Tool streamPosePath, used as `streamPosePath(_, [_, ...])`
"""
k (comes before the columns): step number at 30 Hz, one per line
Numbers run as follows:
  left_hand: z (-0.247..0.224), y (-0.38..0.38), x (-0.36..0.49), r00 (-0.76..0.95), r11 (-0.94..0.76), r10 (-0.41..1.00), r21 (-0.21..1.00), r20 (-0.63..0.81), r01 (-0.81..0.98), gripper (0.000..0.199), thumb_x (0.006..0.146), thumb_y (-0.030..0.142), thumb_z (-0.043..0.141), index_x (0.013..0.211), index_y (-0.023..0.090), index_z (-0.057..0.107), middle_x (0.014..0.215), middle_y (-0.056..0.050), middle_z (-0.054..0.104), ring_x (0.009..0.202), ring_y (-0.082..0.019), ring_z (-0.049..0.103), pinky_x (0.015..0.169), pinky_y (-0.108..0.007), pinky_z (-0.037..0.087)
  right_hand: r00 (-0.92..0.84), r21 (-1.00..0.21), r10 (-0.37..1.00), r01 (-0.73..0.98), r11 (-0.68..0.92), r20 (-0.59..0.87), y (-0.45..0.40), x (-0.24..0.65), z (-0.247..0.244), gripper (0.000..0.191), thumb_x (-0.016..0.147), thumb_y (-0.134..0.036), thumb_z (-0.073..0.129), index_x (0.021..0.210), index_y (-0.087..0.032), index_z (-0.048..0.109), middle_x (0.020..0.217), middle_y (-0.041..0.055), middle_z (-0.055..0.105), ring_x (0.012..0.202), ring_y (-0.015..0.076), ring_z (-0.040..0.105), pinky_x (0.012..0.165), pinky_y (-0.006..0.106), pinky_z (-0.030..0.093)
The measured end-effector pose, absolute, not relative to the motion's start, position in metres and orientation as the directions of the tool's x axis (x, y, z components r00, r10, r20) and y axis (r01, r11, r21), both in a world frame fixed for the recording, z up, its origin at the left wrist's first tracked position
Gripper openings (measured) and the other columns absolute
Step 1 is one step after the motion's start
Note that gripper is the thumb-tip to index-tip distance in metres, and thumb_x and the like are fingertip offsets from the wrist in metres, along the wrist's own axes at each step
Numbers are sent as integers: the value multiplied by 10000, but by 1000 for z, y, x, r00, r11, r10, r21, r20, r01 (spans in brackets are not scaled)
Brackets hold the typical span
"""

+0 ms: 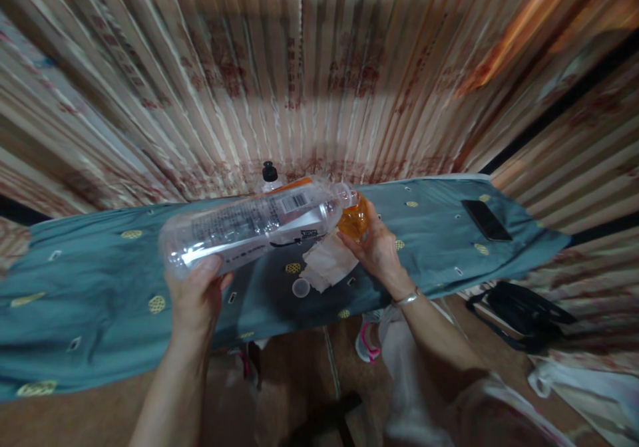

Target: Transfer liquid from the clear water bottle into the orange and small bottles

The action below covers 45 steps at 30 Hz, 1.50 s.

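My left hand [197, 291] grips the base end of a large clear plastic bottle [239, 227] with a printed label and barcode. The bottle lies tilted almost level, its open neck pointing right. My right hand [377, 247] is wrapped round a small container of orange liquid [353, 219], held at the mouth of the big bottle; whether the two touch I cannot tell. Below them on the cloth lie a crumpled white tissue [329, 261] and a small round translucent cap [301, 288]. Behind the big bottle stands another bottle with a black top [269, 172].
A green cloth with yellow pineapple prints [110, 267] covers the narrow table. A dark phone [485, 220] lies on its right part. Striped curtains [299, 68] hang behind. On the floor at right sits a black bag [522, 314], with a white bag [589, 394] nearer me.
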<state>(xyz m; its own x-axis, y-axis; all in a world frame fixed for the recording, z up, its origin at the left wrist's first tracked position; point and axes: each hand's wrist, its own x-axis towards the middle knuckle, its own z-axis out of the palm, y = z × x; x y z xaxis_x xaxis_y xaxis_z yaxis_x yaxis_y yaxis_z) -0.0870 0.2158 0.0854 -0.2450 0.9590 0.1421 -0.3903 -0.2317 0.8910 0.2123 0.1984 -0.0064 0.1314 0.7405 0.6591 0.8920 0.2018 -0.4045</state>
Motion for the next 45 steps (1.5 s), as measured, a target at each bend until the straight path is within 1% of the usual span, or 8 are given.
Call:
streamPosePath(6, [84,216,-88,-244,-221,961,896,132,-385,808,460,310,961,1215,269,676,772,37,626,547,-106,495,361,-161,318,121,-384,738,902,197,664,199,213,-9,892,940,-530,692,1644,-174,276,1421,208,701,1232,341,735,984,503,651])
streamPosePath(13, [82,216,-90,-238,-209,963,902,124,-377,642,477,325,942,1067,250,702,793,11,636,560,-105,495,357,-157,314,124,-379,727,904,197,675,200,213,-11,896,949,-565,669,1651,-183,265,1444,205,688,1258,348,722,1001,516,642])
streamPosePath(20, [83,217,-89,-231,-254,957,893,176,-371,608,503,308,918,1068,251,699,779,15,609,532,-100,467,356,-188,277,111,-370,719,904,214,686,201,215,-14,914,951,-552,674,1659,-168,243,1423,221,695,1235,351,731,974,511,651])
streamPosePath(22, [83,216,-89,-233,-235,960,899,155,-370,574,516,302,921,1046,255,708,784,11,617,546,-105,480,373,-190,291,104,-365,719,906,217,687,201,215,-14,915,954,-549,670,1663,-172,231,1416,216,700,1237,346,730,980,510,649])
streamPosePath(28, [83,216,-89,-265,-172,962,903,68,-393,592,455,292,922,1011,284,720,767,21,640,551,-117,510,362,-164,319,100,-365,720,904,221,686,200,216,-15,946,950,-535,680,1681,-190,190,1445,211,680,1262,343,715,989,513,649])
streamPosePath(36, [78,218,-91,-262,-201,961,882,92,-426,675,440,288,955,1072,257,718,748,40,629,540,-101,517,353,-159,324,81,-325,696,918,226,714,201,216,-14,927,959,-544,666,1683,-210,192,1415,200,698,1229,341,735,976,509,654])
streamPosePath(42, [77,217,-93,-231,-227,963,882,139,-413,536,514,298,955,1000,269,730,808,8,644,585,-113,513,365,-173,310,90,-351,693,904,244,715,202,215,-16,924,958,-553,674,1678,-196,218,1418,205,698,1218,344,736,977,513,654])
streamPosePath(45, [78,217,-92,-219,-227,965,884,146,-408,525,502,314,963,968,266,727,818,1,643,595,-115,496,361,-176,284,87,-343,684,906,248,724,201,215,-15,922,959,-550,678,1676,-183,231,1405,213,705,1211,344,738,959,502,661])
